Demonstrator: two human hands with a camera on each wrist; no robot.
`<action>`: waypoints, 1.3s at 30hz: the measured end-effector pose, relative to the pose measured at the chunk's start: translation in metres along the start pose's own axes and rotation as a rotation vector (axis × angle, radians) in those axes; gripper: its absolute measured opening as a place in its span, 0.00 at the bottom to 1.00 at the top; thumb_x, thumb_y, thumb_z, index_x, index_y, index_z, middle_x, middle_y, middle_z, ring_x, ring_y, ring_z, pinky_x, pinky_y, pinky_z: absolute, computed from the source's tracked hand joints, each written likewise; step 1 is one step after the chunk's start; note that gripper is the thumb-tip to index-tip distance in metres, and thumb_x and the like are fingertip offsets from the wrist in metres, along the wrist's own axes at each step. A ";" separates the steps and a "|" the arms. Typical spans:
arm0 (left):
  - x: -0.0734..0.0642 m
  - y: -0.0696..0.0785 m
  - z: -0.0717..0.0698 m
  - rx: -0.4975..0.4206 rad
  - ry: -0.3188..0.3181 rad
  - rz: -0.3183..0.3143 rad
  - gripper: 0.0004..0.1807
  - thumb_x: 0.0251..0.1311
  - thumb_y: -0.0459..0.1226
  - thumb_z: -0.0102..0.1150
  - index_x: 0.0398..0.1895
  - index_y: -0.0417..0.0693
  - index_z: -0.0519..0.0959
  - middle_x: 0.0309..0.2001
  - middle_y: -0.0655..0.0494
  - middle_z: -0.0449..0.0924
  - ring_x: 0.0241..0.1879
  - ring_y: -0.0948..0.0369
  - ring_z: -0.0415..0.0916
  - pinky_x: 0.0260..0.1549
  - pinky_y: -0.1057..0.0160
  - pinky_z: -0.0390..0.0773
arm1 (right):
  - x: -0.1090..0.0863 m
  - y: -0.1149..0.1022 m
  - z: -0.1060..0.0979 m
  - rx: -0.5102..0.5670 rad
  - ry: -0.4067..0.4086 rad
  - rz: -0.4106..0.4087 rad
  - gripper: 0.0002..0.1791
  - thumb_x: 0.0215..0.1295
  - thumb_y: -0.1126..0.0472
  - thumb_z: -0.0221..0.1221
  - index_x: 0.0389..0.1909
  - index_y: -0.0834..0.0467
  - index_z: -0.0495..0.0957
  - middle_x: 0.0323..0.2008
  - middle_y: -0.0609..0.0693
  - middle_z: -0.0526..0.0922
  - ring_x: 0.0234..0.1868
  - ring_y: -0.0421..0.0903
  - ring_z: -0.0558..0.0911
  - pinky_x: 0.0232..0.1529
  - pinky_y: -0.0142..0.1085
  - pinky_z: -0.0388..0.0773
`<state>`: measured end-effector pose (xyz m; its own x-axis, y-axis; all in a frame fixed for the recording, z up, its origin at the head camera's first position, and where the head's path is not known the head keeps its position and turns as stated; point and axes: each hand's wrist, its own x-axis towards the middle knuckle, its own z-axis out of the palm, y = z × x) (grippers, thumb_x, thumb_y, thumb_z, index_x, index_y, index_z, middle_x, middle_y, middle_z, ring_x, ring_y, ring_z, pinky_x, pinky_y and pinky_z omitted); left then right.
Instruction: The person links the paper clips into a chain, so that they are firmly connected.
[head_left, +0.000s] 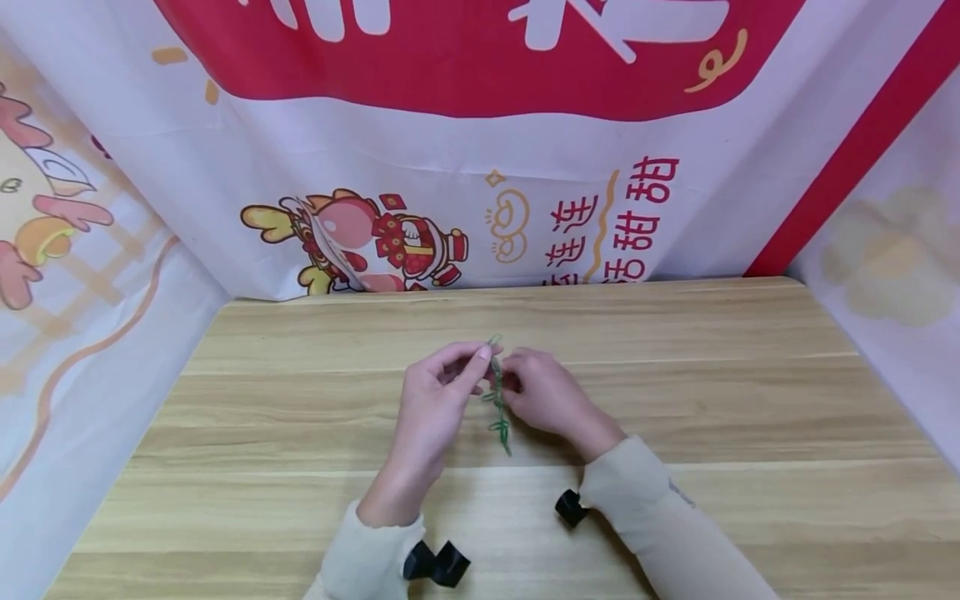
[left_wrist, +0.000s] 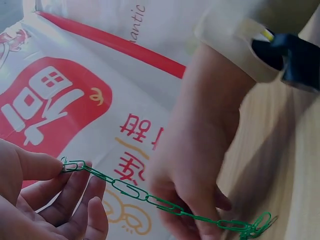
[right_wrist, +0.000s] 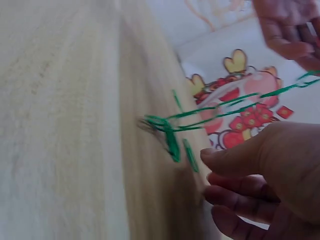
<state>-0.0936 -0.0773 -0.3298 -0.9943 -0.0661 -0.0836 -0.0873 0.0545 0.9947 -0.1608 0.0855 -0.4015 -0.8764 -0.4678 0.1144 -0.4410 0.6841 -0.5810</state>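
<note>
A chain of green paper clips [head_left: 500, 400] hangs over the table from my left hand [head_left: 435, 400]. The thumb and fingers of that hand pinch the top clip, seen at the left of the left wrist view. Just right of the chain is my right hand [head_left: 547, 392], its fingers loosely bent. In the right wrist view its thumb [right_wrist: 220, 157] lies close to a dangling clip [right_wrist: 190, 155], with nothing gripped between thumb and fingers. Several clips bunch together at the low end [left_wrist: 247, 231] of the chain.
Under both hands lies a wood-grain table [head_left: 300, 442]. A white cloth [head_left: 465, 150] with red print and cartoon figures stands along its back edge, and more printed cloth flanks both sides. Black camera mounts [head_left: 450, 565] sit at the sleeve cuffs.
</note>
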 end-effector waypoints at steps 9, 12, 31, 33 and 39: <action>-0.001 0.004 -0.007 -0.028 0.017 -0.003 0.11 0.77 0.39 0.62 0.54 0.48 0.88 0.53 0.52 0.91 0.47 0.59 0.82 0.46 0.65 0.83 | 0.006 -0.004 0.009 -0.018 -0.082 0.049 0.09 0.65 0.67 0.72 0.30 0.53 0.82 0.32 0.47 0.79 0.34 0.43 0.76 0.38 0.37 0.77; -0.002 0.004 -0.004 -0.032 0.014 -0.004 0.10 0.77 0.39 0.62 0.53 0.47 0.88 0.52 0.52 0.91 0.47 0.59 0.82 0.45 0.65 0.82 | 0.002 0.000 0.007 0.076 -0.082 0.080 0.07 0.69 0.66 0.70 0.33 0.54 0.82 0.33 0.47 0.81 0.34 0.42 0.78 0.39 0.36 0.78; -0.001 -0.003 0.004 -0.041 0.008 -0.054 0.09 0.76 0.39 0.63 0.50 0.47 0.89 0.45 0.47 0.91 0.44 0.58 0.83 0.48 0.61 0.82 | -0.034 0.001 -0.044 0.687 0.075 0.169 0.15 0.79 0.63 0.61 0.62 0.52 0.84 0.41 0.58 0.88 0.39 0.48 0.88 0.45 0.42 0.90; -0.001 -0.004 0.004 -0.039 -0.003 -0.054 0.09 0.76 0.39 0.63 0.50 0.47 0.89 0.46 0.45 0.90 0.44 0.58 0.83 0.48 0.61 0.82 | -0.035 0.000 -0.046 0.705 0.087 0.172 0.15 0.78 0.63 0.62 0.61 0.53 0.84 0.41 0.59 0.89 0.38 0.48 0.89 0.45 0.44 0.91; -0.001 -0.005 0.005 -0.026 -0.017 -0.060 0.09 0.76 0.39 0.63 0.49 0.47 0.89 0.45 0.46 0.89 0.42 0.59 0.84 0.47 0.61 0.81 | -0.036 0.000 -0.048 0.738 0.109 0.169 0.14 0.76 0.65 0.64 0.59 0.55 0.84 0.45 0.69 0.87 0.37 0.49 0.91 0.44 0.46 0.91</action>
<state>-0.0927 -0.0722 -0.3347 -0.9883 -0.0510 -0.1435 -0.1449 0.0248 0.9891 -0.1387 0.1286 -0.3672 -0.9513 -0.3065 0.0329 -0.0894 0.1722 -0.9810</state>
